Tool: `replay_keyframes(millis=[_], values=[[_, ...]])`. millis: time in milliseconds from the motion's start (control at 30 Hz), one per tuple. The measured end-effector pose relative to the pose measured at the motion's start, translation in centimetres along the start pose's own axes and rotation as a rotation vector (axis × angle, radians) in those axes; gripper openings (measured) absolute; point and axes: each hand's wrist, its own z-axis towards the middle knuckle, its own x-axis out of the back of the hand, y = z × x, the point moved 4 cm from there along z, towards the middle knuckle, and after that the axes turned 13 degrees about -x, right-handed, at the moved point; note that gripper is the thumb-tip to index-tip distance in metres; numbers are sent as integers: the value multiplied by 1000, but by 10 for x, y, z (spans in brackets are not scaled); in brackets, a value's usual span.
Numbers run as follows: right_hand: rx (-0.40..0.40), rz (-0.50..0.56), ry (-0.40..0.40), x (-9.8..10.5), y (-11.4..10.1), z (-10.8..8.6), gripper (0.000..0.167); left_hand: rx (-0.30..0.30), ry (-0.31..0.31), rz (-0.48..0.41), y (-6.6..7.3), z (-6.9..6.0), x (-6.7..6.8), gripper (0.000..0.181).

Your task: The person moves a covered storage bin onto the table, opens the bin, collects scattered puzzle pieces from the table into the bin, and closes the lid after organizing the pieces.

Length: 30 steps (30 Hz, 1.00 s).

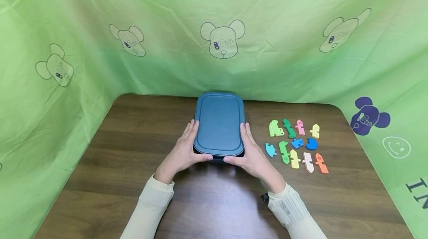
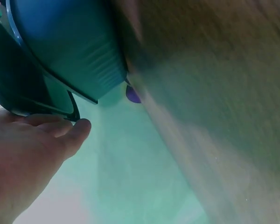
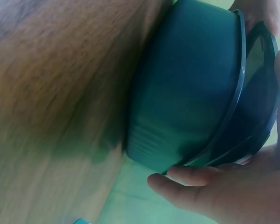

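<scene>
A dark blue plastic box (image 3: 186, 88) with a flat, rounded lid (image 1: 219, 123) stands on the table in front of me. My left hand (image 1: 182, 151) holds the lid at its near left corner, fingers along the side and thumb across the near edge. At the near right corner my right hand (image 1: 252, 155) holds it the same way. Both wrist views show a gap between the lid and the box rim, with the lid tilted. What the box contains is hidden.
Right of the box lie several colourful puzzle pieces, among them a light green frog-like one (image 1: 275, 129), a blue round one (image 1: 312, 144) and an orange one (image 1: 321, 163). Green printed cloth (image 1: 174, 71) hangs around the wooden table (image 1: 133, 138), close behind the box.
</scene>
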Motion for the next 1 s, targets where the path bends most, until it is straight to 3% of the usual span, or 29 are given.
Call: replay_keyframes(millis=[300, 567, 800, 1000], values=[[12, -13, 44, 3, -1, -4, 127, -14, 14, -9, 2, 0, 2, 123], [49, -22, 136, 10, -8, -7, 124, -18, 44, -37, 2, -2, 5, 123], [94, -1, 152, 11, -15, -7, 124, -48, 95, -51, 2, -3, 11, 122], [132, -4, 176, 5, -19, -10, 126, -52, 103, -71, 0, -10, 13, 123]])
